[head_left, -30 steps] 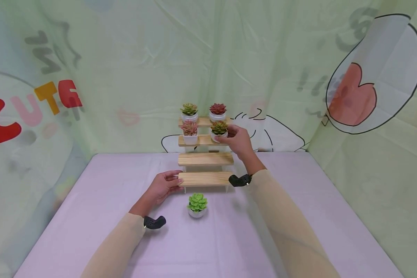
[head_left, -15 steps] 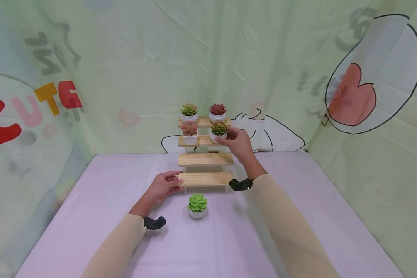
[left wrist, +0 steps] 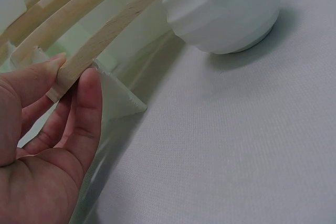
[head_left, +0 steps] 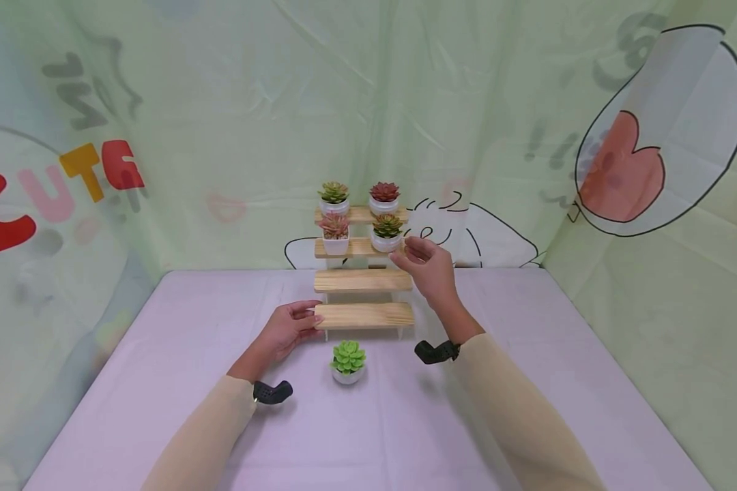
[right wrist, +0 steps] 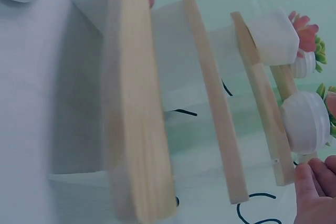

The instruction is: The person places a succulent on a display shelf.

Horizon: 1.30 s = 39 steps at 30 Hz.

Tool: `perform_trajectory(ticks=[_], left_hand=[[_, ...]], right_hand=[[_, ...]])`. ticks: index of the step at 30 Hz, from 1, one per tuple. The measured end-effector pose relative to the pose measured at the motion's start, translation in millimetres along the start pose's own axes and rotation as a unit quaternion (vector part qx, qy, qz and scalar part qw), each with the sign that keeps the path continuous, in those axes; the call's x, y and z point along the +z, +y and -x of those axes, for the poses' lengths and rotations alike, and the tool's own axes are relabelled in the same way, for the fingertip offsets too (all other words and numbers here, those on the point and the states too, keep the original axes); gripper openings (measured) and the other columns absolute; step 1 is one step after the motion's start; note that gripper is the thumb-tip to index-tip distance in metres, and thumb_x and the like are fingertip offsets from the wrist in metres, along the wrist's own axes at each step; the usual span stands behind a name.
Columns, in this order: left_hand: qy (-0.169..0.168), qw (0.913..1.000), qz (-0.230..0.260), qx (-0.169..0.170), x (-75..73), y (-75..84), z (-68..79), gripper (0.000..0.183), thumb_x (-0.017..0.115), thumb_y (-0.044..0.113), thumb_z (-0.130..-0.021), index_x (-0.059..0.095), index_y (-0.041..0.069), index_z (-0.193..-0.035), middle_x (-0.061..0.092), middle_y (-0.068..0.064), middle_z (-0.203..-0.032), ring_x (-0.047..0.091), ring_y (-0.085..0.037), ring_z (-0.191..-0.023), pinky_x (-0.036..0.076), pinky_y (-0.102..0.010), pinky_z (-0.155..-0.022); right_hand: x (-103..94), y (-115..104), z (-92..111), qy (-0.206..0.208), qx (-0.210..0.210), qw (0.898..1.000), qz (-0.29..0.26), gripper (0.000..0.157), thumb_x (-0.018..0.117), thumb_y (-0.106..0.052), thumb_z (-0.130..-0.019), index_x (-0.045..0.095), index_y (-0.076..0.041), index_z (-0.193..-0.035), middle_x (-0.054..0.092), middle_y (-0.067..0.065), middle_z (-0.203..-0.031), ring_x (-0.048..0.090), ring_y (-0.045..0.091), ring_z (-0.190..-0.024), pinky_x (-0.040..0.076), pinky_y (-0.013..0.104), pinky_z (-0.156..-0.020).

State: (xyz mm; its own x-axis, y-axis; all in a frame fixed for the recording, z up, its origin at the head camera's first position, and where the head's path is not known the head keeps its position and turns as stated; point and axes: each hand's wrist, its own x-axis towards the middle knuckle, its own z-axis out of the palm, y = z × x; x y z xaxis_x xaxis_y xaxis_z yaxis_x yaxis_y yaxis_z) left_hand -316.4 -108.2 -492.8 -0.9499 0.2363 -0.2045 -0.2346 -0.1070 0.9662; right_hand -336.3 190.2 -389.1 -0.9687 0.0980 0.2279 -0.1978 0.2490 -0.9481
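Observation:
A tiered wooden plant stand (head_left: 364,315) on clear supports stands at the back of the table. My left hand (head_left: 287,331) pinches the left end of its lowest board (left wrist: 86,59) between thumb and fingers. On the second board from the top, at the right, sits a green-and-red succulent (head_left: 387,227) in a white pot (right wrist: 304,121). Just right of and below that pot is my right hand (head_left: 431,273), fingers loosely bent and holding nothing. Whether its thumb touches the board's end, I cannot tell. A pink succulent (head_left: 335,235) in a square pot shares that board.
The top board carries a yellow-green succulent (head_left: 334,196) at left and a dark red succulent (head_left: 384,196) at right. In front of the stand, a bright green succulent (head_left: 349,358) in a white pot stands on the white tablecloth (head_left: 344,436). A printed curtain (head_left: 252,136) hangs behind.
My right hand has let go of the green-and-red succulent's pot and drawn slightly right and toward me. The pot stays on its board. My left hand keeps its hold.

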Motion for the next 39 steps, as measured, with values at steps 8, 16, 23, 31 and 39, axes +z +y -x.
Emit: perform_trajectory(ticks=[8, 16, 23, 31, 39], left_hand=[[-0.006, 1.0000, -0.001, 0.000, -1.3, 0.4, -0.7, 0.052, 0.068, 0.000, -0.096, 0.052, -0.003, -0.146, 0.066, -0.009, -0.109, 0.071, -0.017, -0.092, 0.066, -0.030, -0.081], [-0.010, 0.9999, 0.007, 0.000, -1.2, -0.1, -1.9, 0.052, 0.067, -0.003, -0.096, 0.051, -0.004, -0.146, 0.067, -0.008, -0.107, 0.071, -0.017, -0.091, 0.066, -0.029, -0.079], [-0.007, 1.0000, 0.004, 0.002, -1.3, -0.1, -1.0, 0.052, 0.067, -0.002, -0.096, 0.052, -0.003, -0.146, 0.067, -0.008, -0.107, 0.071, -0.017, -0.092, 0.066, -0.029, -0.080], [-0.009, 0.9999, 0.005, 0.007, -1.6, -1.5, -1.0, 0.051, 0.066, -0.002, -0.097, 0.051, -0.004, -0.146, 0.068, -0.008, -0.108, 0.071, -0.016, -0.090, 0.066, -0.028, -0.079], [-0.005, 1.0000, -0.002, 0.006, -1.1, -1.5, -1.2, 0.050, 0.066, -0.002, -0.097, 0.053, -0.003, -0.145, 0.068, -0.006, -0.106, 0.071, -0.014, -0.090, 0.066, -0.030, -0.081]], right_hand=[[5.9, 12.9, 29.7, 0.008, -0.014, 1.000, -0.022, 0.055, 0.082, -0.025, -0.089, 0.063, -0.002, -0.136, 0.064, 0.017, -0.137, 0.062, 0.028, -0.129, 0.055, 0.024, -0.106], [15.4, 27.9, 62.6, -0.007, -0.019, 0.999, -0.050, 0.048, 0.084, -0.017, -0.087, 0.067, -0.001, -0.129, 0.066, 0.020, -0.133, 0.065, 0.032, -0.124, 0.057, 0.013, -0.095], [28.3, 41.3, 91.4, -0.033, 0.007, 0.996, -0.081, 0.043, 0.083, -0.011, -0.086, 0.069, -0.001, -0.125, 0.068, 0.021, -0.130, 0.067, 0.034, -0.120, 0.060, 0.016, -0.092], [43.4, 52.7, 121.7, -0.090, 0.049, 0.990, -0.101, 0.042, 0.082, -0.006, -0.086, 0.068, 0.003, -0.124, 0.066, 0.024, -0.130, 0.066, 0.035, -0.119, 0.060, 0.017, -0.090], [49.6, 60.1, 135.0, -0.220, 0.080, 0.970, -0.062, 0.070, 0.084, -0.017, -0.086, 0.051, 0.003, -0.144, 0.056, 0.022, -0.144, 0.059, 0.036, -0.132, 0.057, 0.030, -0.105]])
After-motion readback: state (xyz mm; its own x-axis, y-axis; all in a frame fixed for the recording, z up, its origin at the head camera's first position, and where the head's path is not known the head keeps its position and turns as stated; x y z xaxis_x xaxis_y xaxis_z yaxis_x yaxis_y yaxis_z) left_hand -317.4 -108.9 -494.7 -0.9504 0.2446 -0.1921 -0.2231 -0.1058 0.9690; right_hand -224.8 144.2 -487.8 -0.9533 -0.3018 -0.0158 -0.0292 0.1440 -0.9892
